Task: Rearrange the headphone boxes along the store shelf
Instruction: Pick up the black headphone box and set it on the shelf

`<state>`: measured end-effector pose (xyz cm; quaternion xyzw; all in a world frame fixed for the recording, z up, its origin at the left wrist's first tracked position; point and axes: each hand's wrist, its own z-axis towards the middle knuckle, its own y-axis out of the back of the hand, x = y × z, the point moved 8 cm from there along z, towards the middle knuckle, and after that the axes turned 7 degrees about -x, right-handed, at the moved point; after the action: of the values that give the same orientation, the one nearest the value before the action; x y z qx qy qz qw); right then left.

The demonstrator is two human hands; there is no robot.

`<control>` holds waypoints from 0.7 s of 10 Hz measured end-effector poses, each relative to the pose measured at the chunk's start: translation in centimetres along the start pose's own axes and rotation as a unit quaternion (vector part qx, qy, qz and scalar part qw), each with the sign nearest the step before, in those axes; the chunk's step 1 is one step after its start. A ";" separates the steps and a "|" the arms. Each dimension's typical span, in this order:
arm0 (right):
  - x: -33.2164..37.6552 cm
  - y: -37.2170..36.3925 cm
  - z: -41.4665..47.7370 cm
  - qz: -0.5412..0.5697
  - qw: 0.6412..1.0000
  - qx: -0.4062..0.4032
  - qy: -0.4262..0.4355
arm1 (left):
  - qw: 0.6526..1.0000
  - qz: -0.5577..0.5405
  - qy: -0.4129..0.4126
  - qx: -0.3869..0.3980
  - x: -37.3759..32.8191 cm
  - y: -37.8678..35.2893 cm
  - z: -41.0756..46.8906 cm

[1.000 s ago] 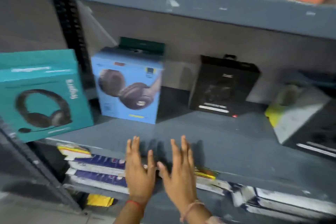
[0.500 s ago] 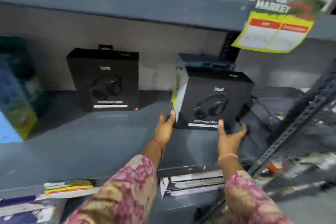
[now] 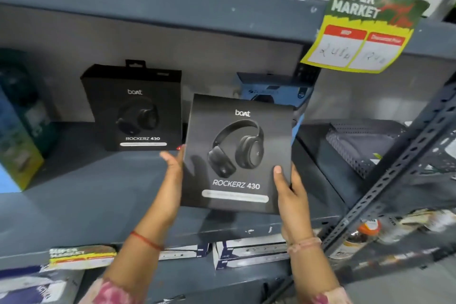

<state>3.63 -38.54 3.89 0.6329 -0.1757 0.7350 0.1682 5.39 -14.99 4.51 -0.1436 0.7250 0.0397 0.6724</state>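
I hold a black headphone box [image 3: 238, 153] marked "boAt Rockerz 430" upright above the grey shelf [image 3: 98, 195]. My left hand [image 3: 174, 175] presses its left edge and my right hand [image 3: 288, 187] grips its right edge, thumb on the front. A second identical black box [image 3: 134, 108] stands at the back of the shelf to the left. Behind the held box a blue headphone box [image 3: 271, 89] is partly hidden. At the far left stands a blue and green box [image 3: 19, 131], blurred.
A yellow and green price tag [image 3: 365, 34] hangs from the upper shelf edge at right. A slanted perforated steel upright [image 3: 399, 163] crosses the right side. A dark perforated tray [image 3: 357, 145] sits on the shelf's right end. White flat boxes [image 3: 246, 252] lie on the shelf below.
My hands were open beside the right black box half a second ago. Now both grip it, and it is lifted off the shelf and nearer to me.
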 end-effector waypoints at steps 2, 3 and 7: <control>0.6 -7.0 -4.9 0.063 0.993 0.102 -0.007 | 0.996 0.033 -0.086 0.005 -3.1 7.6 0.7; -0.6 -11.3 -7.2 0.062 0.977 0.204 0.002 | 0.980 0.080 -0.179 0.020 -3.6 12.6 -0.3; -6.3 -20.9 -3.3 -0.074 0.993 0.086 0.033 | 0.963 0.164 -0.174 -0.122 1.3 19.5 9.4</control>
<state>11.42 -18.71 -1.85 0.6319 -0.0590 0.7532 0.1729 9.30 5.77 -0.27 -0.0944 0.6003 0.2622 0.7496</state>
